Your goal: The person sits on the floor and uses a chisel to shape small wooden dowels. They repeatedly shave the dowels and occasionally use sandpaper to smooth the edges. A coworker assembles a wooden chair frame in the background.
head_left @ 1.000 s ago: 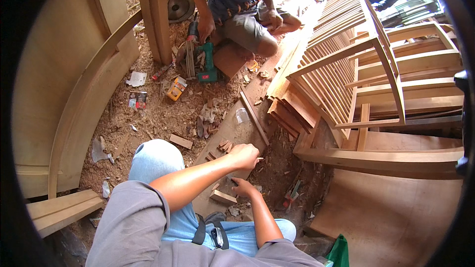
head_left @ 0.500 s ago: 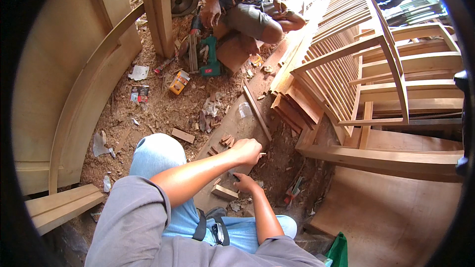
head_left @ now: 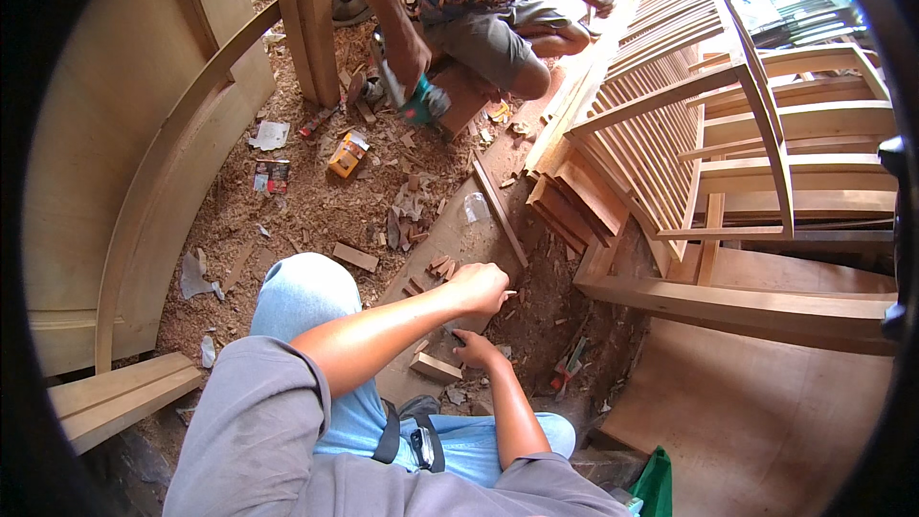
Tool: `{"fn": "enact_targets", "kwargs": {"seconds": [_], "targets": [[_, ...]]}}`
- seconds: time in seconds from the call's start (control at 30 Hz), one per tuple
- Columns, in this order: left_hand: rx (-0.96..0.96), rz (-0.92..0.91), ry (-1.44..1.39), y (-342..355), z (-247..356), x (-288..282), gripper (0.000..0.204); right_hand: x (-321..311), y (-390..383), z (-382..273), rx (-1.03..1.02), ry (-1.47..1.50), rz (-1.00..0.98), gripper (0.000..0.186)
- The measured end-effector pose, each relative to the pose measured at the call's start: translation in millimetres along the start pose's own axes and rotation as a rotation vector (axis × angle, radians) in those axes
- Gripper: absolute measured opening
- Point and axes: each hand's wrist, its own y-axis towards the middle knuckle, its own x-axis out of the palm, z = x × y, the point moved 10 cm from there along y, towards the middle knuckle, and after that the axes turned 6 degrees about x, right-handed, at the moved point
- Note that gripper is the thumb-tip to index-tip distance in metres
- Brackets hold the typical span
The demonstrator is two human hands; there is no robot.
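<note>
My left hand [head_left: 479, 289] is closed in front of me, above a board lying on the ground. A small pale wooden stick [head_left: 510, 293] pokes out from its fingers. Closer to my body, my right hand [head_left: 473, 349] is also closed, around a dark, thin item whose kind I cannot make out. Just left of my right hand lies a short wooden block [head_left: 436, 368]. Several small wood pieces [head_left: 442, 266] rest on the board [head_left: 459, 247] beside my left hand.
Across from me, a seated person holds a green power tool [head_left: 421, 103]. A yellow box [head_left: 347, 154], wood shavings and scraps litter the floor. Slatted wooden frames [head_left: 661, 115] stand at right, with a plywood sheet [head_left: 747, 412] below. Curved wooden panels [head_left: 163, 191] rise at left.
The person opposite has taken hold of the green power tool and tilted it up from the floor. Another person has moved in behind the slatted frames. My hands have barely shifted.
</note>
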Motion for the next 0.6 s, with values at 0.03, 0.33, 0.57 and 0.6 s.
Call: {"fn": "enact_targets", "kwargs": {"seconds": [0.03,0.33,0.57,0.6], "targets": [[-0.004,-0.003,0.007,1,-1,1,0.028,0,0,1,0.011,-0.012,0.005,0.063],[-0.003,-0.017,-0.004,4,-4,6,0.030,8,10,8,-0.009,0.048,-0.044,0.066],[-0.010,-0.035,0.015,5,-5,8,0.027,12,17,13,-0.012,0.027,-0.037,0.069],[-0.012,-0.033,0.013,5,-5,8,0.027,12,17,15,0.007,0.006,-0.045,0.067]]}}
